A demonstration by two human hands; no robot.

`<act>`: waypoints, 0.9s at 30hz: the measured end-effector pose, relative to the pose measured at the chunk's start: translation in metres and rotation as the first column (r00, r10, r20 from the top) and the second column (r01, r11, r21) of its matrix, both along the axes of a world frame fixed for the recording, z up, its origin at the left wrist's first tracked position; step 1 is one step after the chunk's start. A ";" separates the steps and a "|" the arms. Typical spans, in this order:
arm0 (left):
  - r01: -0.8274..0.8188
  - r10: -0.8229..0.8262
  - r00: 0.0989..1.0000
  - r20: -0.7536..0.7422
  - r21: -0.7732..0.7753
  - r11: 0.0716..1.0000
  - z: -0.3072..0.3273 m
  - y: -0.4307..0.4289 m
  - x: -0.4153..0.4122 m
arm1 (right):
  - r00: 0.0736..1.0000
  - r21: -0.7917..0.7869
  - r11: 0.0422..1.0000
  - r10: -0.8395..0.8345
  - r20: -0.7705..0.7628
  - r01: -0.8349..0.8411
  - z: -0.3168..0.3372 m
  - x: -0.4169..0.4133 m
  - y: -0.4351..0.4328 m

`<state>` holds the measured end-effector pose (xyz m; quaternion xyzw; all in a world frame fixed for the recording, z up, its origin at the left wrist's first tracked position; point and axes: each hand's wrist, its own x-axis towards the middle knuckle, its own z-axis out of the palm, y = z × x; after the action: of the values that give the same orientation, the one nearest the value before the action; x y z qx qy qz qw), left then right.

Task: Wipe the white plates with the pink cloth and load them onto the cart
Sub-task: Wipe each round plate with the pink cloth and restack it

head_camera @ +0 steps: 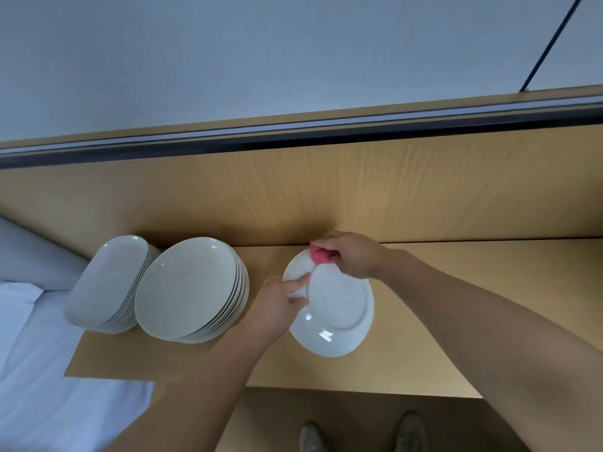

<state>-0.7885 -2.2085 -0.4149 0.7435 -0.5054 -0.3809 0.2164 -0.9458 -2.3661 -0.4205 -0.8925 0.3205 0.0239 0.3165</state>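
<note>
1. Now the plate (336, 308) is held tilted over the table (456, 321), just right of the stacks, with its underside and foot ring toward the camera. I cannot tell if its lower rim touches the wood.
2. The left hand (277, 301) pinches the left rim, with one finger stretched over the back. The right hand (352, 256) has its fingers curled around the bunched cloth (321, 256) and presses it on the far rim.
3. I judge the step to be wiping the underside. It is better to follow the rim around, then the foot ring, and to turn the plate in the left hand so that no part is missed.
4. The left grip is small, so the cloth should press gently.
5. The round stack (189, 288) is near the left hand, and the oval stack (107, 282) touches it. An elbow swing to the left could knock them.
6. The back panel (359, 197) is just behind the right hand. The open room is to the right and toward the person.
7. The cart is not in view.
</note>
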 end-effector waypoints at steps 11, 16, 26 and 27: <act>-0.097 0.105 0.989 -0.102 0.081 0.992 -0.011 0.009 0.008 | 0.972 0.235 0.944 -0.237 -0.011 0.233 -0.033 -0.036 0.011; -0.117 0.130 0.985 -0.109 0.114 0.987 -0.015 0.012 0.010 | 0.922 0.276 0.888 -0.387 0.015 0.368 -0.043 -0.052 0.033; -0.151 0.163 0.979 -0.124 0.096 0.984 -0.020 0.013 0.004 | 0.835 0.300 0.803 -0.549 0.037 0.515 -0.050 -0.069 0.068; -0.165 0.178 0.975 -0.133 0.102 0.981 -0.021 0.014 0.002 | 0.823 0.291 0.794 -0.567 0.037 0.534 -0.050 -0.070 0.072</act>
<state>-0.7865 -2.1948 -0.4359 0.7645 -0.4047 -0.4352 0.2498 -1.0157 -2.2946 -0.4704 -0.7088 0.5402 -0.0809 0.4465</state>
